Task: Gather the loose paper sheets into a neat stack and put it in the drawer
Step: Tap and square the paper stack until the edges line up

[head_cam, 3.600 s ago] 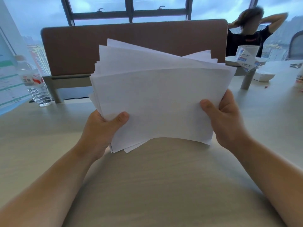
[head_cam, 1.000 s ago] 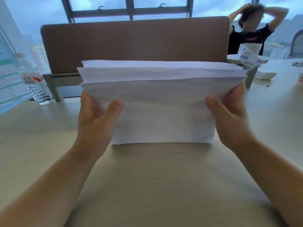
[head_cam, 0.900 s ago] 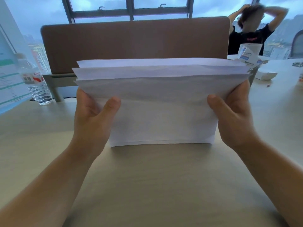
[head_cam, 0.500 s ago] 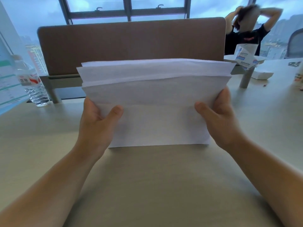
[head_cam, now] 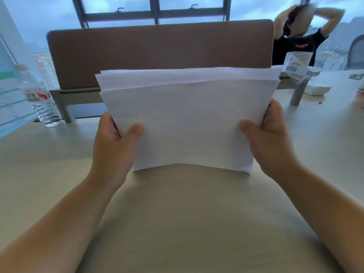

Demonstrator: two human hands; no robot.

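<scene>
A stack of white paper sheets (head_cam: 189, 123) stands on its long bottom edge on the pale wooden desk (head_cam: 177, 223), leaning toward me. My left hand (head_cam: 114, 148) grips its left side, thumb on the front sheet. My right hand (head_cam: 269, 142) grips the right side the same way. The bottom edge bows upward in the middle. At the top, a few rear sheets stick up higher than the front one. No drawer is in view.
A brown desk divider (head_cam: 159, 54) stands behind the paper. A water bottle (head_cam: 40, 99) and a printed sheet (head_cam: 9, 95) sit at the far left. A seated person (head_cam: 299, 38), a blue-white box (head_cam: 295, 69) and a white box (head_cam: 317, 89) are at the far right.
The fanned, skewed sheets have been squared up and stood on the desk. Over the last second the stack was lifted and set down again; its bottom edge now bows up in the middle.
</scene>
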